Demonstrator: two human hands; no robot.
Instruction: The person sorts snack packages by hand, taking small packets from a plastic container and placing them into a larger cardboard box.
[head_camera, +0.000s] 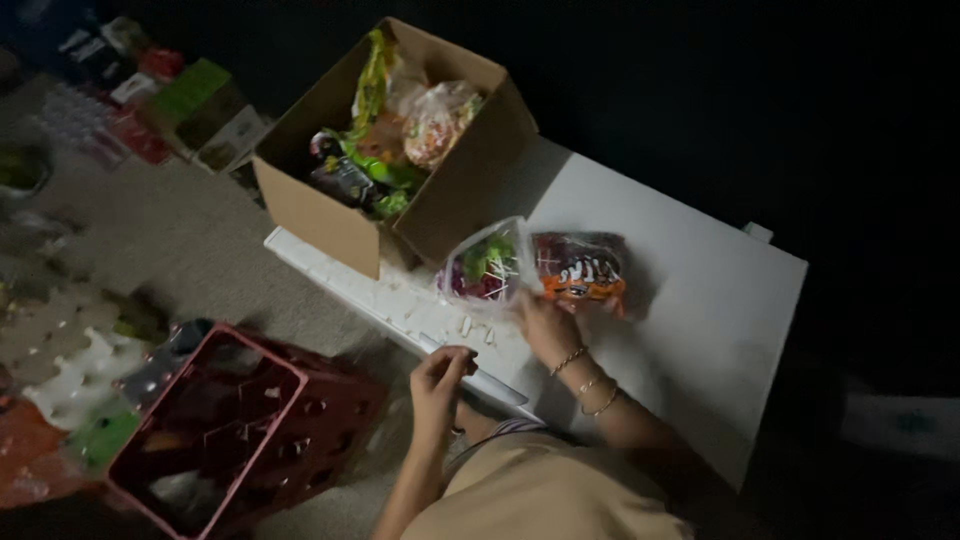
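left hand (437, 375) — fingers curled at table (700, 300) edge | right hand (545, 322) — fingers gripping clear bag (485, 268)

Clear snack bag (484, 268) and orange-red packet (583, 270) lie side by side on the white surface (700, 300); more packets (400, 130) fill the cardboard box (330, 215)

The scene is dim and grainy, with light falling from above on the centre of the frame, where the white table (690, 290) shows brightest. The right side and top edge sink into black. Lower left is murky and soft, details smeared throughout.
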